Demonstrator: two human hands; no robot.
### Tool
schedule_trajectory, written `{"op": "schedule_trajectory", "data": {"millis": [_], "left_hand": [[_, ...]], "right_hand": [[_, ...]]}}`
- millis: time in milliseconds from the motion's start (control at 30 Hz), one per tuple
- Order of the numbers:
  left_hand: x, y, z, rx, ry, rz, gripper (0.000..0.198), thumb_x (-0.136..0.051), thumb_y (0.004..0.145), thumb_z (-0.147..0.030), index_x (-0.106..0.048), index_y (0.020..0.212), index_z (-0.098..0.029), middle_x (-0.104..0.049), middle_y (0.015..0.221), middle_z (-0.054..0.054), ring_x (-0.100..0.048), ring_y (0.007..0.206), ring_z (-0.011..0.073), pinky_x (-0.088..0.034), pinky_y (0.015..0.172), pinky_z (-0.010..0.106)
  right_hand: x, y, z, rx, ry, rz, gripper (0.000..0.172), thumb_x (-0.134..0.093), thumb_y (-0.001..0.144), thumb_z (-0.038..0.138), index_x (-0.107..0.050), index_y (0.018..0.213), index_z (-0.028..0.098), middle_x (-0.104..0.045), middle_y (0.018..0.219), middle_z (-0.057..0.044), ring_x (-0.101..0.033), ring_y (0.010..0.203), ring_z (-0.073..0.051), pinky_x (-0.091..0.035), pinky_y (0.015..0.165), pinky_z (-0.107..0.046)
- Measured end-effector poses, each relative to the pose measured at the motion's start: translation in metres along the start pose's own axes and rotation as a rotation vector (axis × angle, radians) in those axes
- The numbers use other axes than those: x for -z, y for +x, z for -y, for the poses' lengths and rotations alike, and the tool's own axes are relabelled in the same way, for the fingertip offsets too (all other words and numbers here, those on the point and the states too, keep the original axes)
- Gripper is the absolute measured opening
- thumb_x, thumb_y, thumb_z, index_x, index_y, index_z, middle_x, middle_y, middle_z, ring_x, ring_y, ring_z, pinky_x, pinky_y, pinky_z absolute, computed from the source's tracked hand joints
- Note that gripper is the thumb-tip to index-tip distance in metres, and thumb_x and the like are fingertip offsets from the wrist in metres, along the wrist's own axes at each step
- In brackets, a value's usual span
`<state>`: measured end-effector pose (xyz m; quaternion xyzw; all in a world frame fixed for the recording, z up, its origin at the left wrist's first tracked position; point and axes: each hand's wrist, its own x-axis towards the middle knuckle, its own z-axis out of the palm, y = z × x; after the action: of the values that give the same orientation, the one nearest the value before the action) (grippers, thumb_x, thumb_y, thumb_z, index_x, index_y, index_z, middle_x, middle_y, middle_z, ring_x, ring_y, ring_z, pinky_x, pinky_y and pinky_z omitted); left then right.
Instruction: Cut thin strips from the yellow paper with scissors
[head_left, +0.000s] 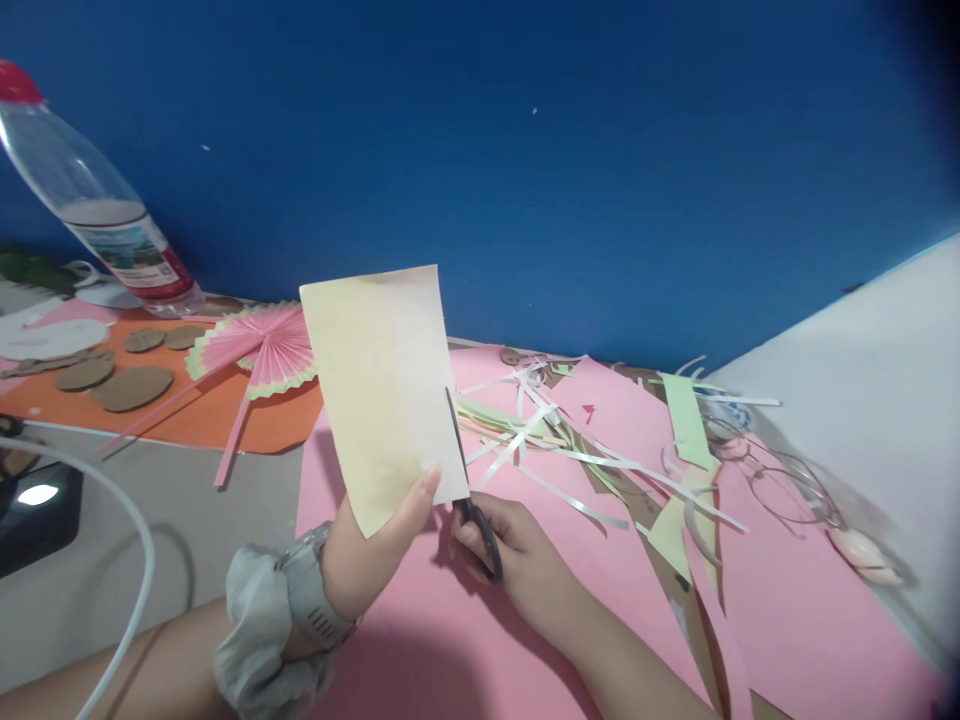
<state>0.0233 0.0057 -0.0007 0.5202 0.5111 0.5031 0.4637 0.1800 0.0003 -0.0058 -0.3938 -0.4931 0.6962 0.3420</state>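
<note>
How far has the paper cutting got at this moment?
Done: cut strips lie piled on the pink sheet, and folded pink fans sit on the orange sheet. In hand: the left hand holds up a pale yellow sheet; the right hand sets scissors at its right edge. Left: that sheet looks almost whole.

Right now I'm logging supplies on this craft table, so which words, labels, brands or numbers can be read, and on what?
Clear plastic bottle with red cap: its printed label is too blurred to read.
Pale yellow paper sheet in the left hand: no writing on the side shown.
Black-handled scissors in the right hand: no marking visible.
No other readable text.
</note>
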Motion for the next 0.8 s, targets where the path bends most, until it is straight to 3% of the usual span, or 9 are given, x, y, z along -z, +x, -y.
{"op": "schedule_trajectory", "data": {"millis": [500, 700, 800], "left_hand": [[0.0004, -0.0021, 0.0019, -0.004, -0.006, -0.023, 0.028, -0.058, 0.087, -0.038, -0.066, 0.107, -0.02, -0.071, 0.11, 0.006, -0.065, 0.105, 0.0213, -0.05, 0.097, 0.033], [-0.0018, -0.0032, -0.0003, 0.088, -0.055, -0.065, 0.033, -0.06, 0.084, -0.038, -0.066, 0.11, -0.019, -0.071, 0.116, 0.006, -0.064, 0.11, 0.023, -0.05, 0.099, 0.034], [-0.0022, -0.0039, 0.0011, 0.115, -0.078, -0.07, 0.033, -0.061, 0.084, -0.041, -0.067, 0.108, -0.019, -0.072, 0.112, 0.006, -0.067, 0.104, 0.0222, -0.057, 0.087, 0.03]], "right_hand": [[0.0011, -0.0012, -0.001, -0.002, -0.04, 0.007, 0.038, -0.059, 0.089, 0.045, -0.046, 0.063, 0.02, -0.042, 0.049, 0.007, -0.046, 0.05, -0.011, -0.049, 0.072, -0.034], [0.0011, -0.0015, -0.0023, 0.002, -0.047, -0.001, 0.037, -0.059, 0.089, 0.044, -0.046, 0.064, 0.02, -0.043, 0.049, 0.007, -0.046, 0.049, -0.011, -0.049, 0.073, -0.035], [0.0018, -0.0008, -0.0024, -0.01, -0.041, 0.004, 0.038, -0.058, 0.089, 0.046, -0.047, 0.064, 0.019, -0.044, 0.048, 0.007, -0.046, 0.049, -0.011, -0.048, 0.071, -0.034]]}}
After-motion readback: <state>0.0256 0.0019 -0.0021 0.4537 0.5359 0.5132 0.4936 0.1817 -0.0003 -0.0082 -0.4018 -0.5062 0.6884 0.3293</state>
